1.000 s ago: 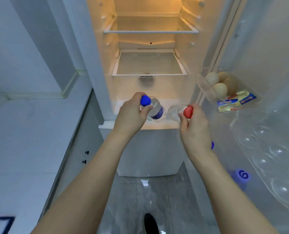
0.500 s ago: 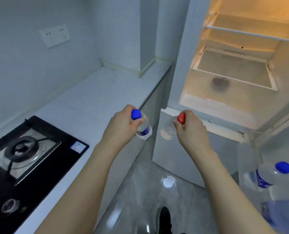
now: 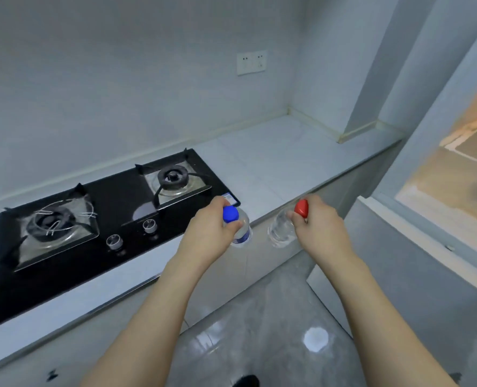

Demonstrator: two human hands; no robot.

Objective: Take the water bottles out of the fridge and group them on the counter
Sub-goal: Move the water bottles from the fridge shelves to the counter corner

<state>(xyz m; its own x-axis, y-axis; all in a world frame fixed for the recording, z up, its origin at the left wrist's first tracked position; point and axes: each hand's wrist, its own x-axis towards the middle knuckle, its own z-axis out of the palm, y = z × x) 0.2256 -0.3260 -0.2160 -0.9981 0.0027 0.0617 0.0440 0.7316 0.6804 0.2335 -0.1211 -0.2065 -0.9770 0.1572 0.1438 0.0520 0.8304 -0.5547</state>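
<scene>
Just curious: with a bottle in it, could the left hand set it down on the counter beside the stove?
Probably yes: the left hand holds the blue-capped bottle right at the counter edge, nothing between.

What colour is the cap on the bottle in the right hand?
Red. The right hand grips a clear water bottle with a red cap, seen in the head view.

A single wide-angle view from the person's head looks forward and steeply down, close over both forearms, which enter from the bottom edge. It faces the tabletop (image 3: pixel 273 166) and the wall behind it, toward 12 o'clock. The hob (image 3: pixel 98 219) lies at 9 o'clock, the open fridge (image 3: pixel 460 169) at 3 o'clock, the floor (image 3: pixel 259 331) at 6 o'clock. Straight edges bow near the frame's borders
</scene>
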